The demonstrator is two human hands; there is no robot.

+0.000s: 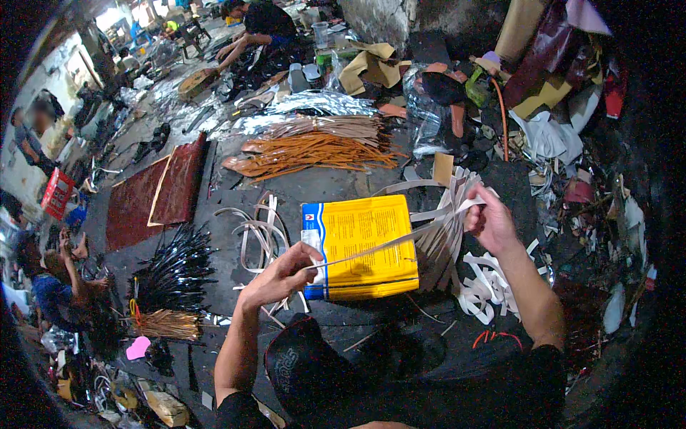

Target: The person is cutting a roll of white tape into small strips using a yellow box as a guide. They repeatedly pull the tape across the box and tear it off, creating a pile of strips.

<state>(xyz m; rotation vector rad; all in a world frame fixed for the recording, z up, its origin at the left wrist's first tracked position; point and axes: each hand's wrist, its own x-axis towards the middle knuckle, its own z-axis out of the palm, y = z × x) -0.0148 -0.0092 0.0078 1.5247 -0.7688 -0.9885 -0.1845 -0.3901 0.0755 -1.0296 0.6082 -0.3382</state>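
Observation:
My left hand [284,270] is closed in a pinch on one end of a pale grey-beige strip [375,248]. The strip slants up to the right, over a yellow box [361,243] with a blue and white side. My right hand [493,220] has its fingers pinched on the strip's other end, beside a thick bundle of similar strips [437,250] that fans out at the box's right side. Looser pale strips curl left of the box [263,232], and more lie in a tangle [493,289] below my right hand.
Beyond the box lie bundles of orange-brown strips [314,154] and tan strips [336,129]. Black strips [175,264] and a dark red sheet [179,187] are at the left. Scraps [572,207] crowd the right. Other people [268,28] sit at far left and back.

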